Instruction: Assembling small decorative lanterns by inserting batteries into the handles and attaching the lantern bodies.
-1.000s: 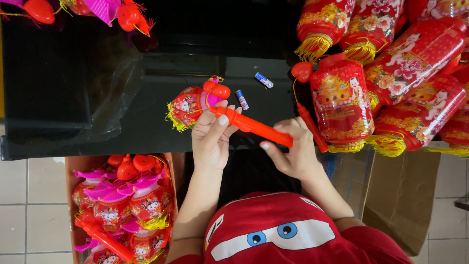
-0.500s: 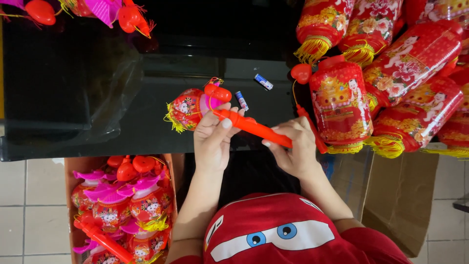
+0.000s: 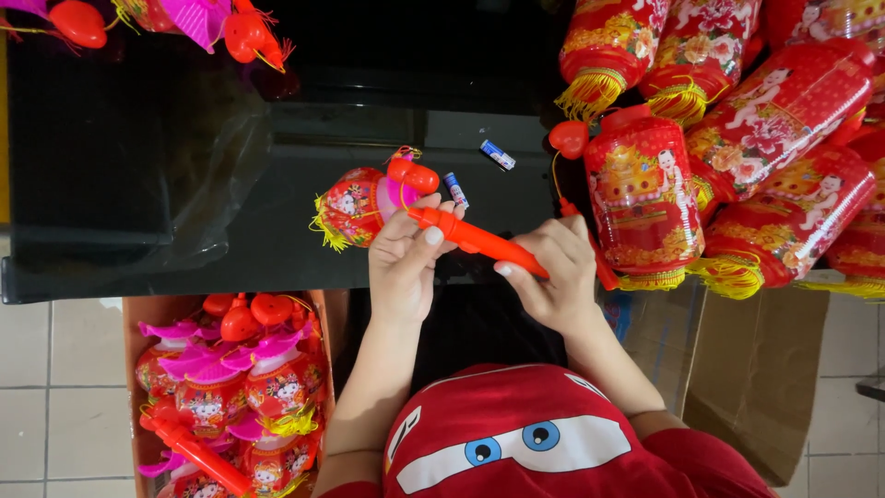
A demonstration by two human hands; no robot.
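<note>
Two batteries (image 3: 477, 171) lie beyond one orange handle (image 3: 479, 242), gripped by left hand (image 3: 404, 263) and right hand (image 3: 553, 281).

Both hands, left (image 3: 403, 263) and right (image 3: 553, 277), are raised together, fingers curled closed.

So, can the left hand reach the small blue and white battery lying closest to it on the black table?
Probably yes. The small blue and white battery lies just beyond the left hand, with nothing between them, but that hand now grips the orange plastic handle.
</note>
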